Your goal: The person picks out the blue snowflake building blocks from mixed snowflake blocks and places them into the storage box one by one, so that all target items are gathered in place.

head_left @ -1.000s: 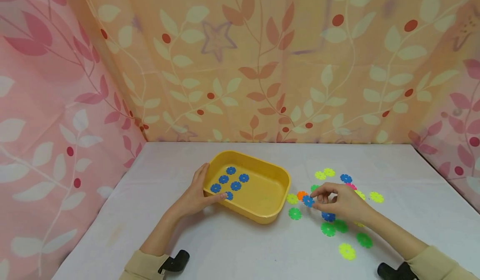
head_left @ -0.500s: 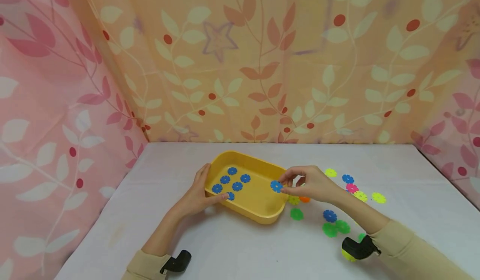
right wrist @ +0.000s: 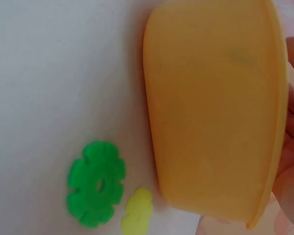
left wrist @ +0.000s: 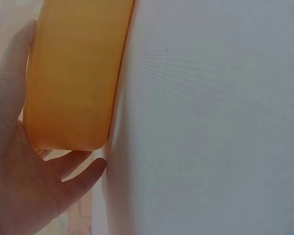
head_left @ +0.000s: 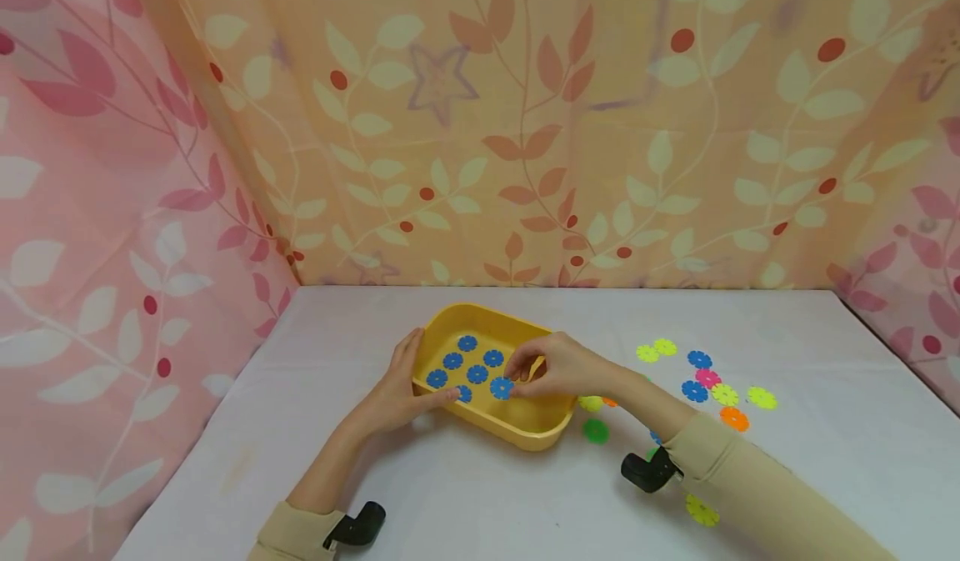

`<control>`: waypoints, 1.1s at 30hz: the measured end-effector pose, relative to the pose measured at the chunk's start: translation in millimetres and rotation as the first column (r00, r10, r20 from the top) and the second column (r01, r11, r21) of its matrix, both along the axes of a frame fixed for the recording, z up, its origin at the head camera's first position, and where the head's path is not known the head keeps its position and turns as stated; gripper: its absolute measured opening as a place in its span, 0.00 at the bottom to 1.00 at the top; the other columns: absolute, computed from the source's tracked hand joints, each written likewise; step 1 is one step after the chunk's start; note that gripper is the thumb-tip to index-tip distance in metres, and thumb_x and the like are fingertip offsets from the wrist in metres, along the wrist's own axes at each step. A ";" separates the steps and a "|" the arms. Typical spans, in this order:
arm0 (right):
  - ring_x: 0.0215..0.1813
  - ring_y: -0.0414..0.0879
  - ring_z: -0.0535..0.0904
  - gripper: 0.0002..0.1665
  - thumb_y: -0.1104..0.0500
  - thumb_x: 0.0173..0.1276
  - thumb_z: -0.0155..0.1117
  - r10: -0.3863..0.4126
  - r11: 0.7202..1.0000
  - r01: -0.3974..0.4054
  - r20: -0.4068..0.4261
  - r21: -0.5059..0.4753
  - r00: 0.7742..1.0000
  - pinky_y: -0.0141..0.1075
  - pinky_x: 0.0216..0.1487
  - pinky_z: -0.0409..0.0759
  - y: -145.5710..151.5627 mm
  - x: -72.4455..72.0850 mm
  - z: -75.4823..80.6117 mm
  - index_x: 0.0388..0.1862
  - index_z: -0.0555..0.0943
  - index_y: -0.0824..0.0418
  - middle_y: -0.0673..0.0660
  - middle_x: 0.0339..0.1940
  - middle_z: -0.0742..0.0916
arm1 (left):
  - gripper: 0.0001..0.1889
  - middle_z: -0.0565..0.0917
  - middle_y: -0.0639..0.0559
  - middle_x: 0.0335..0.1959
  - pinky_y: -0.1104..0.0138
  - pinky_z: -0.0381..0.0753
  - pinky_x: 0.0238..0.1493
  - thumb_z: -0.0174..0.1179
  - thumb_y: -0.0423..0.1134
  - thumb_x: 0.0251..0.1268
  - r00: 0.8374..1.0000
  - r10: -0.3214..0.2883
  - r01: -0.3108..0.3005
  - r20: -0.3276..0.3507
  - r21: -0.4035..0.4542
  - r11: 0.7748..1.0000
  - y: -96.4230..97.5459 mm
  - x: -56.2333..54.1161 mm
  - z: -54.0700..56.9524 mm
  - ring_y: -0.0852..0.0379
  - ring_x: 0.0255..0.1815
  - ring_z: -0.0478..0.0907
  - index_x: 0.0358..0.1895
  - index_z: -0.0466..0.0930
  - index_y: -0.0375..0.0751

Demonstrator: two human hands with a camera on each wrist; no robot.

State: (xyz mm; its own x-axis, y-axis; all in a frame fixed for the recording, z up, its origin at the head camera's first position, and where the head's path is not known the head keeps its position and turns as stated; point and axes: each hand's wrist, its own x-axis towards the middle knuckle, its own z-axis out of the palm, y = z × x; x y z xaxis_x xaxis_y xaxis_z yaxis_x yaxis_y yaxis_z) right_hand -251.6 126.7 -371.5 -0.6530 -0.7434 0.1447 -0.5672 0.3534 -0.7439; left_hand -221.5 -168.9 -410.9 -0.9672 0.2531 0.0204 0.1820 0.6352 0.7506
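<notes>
A yellow plastic tub (head_left: 525, 438) stands on the white table, turned at an angle. At its left end my left hand (head_left: 392, 390) grips it, thumb over the front rim and fingers along the outer wall; the left wrist view shows those fingers around the tub's corner (left wrist: 73, 73). Inside the tub, my right hand (head_left: 564, 367) pinches a blue snowflake disc (head_left: 501, 388) between thumb and fingertips. Several other blue discs (head_left: 477, 374) lie to the left on the tub floor, one partly behind my left thumb. In the right wrist view the tub wall (right wrist: 215, 107) hides the pinched disc.
Right of the tub lie loose discs: green (head_left: 596, 431), yellow (head_left: 762, 398), pink (head_left: 707, 379), orange (head_left: 734, 418) and blue (head_left: 694, 391). My right forearm covers some of them. A floral curtain (head_left: 525, 127) hangs behind the table (head_left: 480, 511).
My right hand has carried the blue disc leftward from among the loose discs, over the tub's right rim and in beside the other blue ones. The left hand keeps its grip on the tub.
</notes>
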 end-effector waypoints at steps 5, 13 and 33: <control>0.37 0.40 0.80 0.12 0.55 0.59 0.75 0.140 0.983 -0.139 -0.006 0.119 0.990 0.32 0.41 0.82 -12.0 -9.6 -5.3 0.39 0.85 0.57 0.43 0.31 0.84 | 0.63 0.39 0.47 0.79 0.45 0.51 0.72 0.70 0.63 0.50 1.000 -0.007 0.007 -0.007 0.004 1.000 0.1 -0.9 -1.6 0.43 0.76 0.48 0.79 0.34 0.48; 0.38 0.35 0.80 0.10 0.57 0.60 0.74 0.218 0.945 -0.208 -0.014 0.254 0.976 0.28 0.42 0.80 -25.1 -19.6 -16.7 0.39 0.84 0.57 0.45 0.35 0.85 | 0.62 0.39 0.47 0.79 0.44 0.51 0.71 0.70 0.62 0.51 1.000 -0.007 0.007 -0.017 0.007 1.000 0.2 -1.0 -2.4 0.42 0.76 0.48 0.79 0.34 0.48; 0.33 0.36 0.74 0.09 0.59 0.61 0.73 0.223 0.935 -0.201 -0.046 0.291 0.974 0.28 0.36 0.77 -35.7 -22.8 -25.3 0.40 0.84 0.56 0.44 0.28 0.81 | 0.62 0.39 0.47 0.79 0.45 0.51 0.72 0.70 0.62 0.51 1.000 -0.009 0.009 -0.018 0.014 1.000 -1.6 -1.1 -2.3 0.42 0.76 0.48 0.79 0.34 0.48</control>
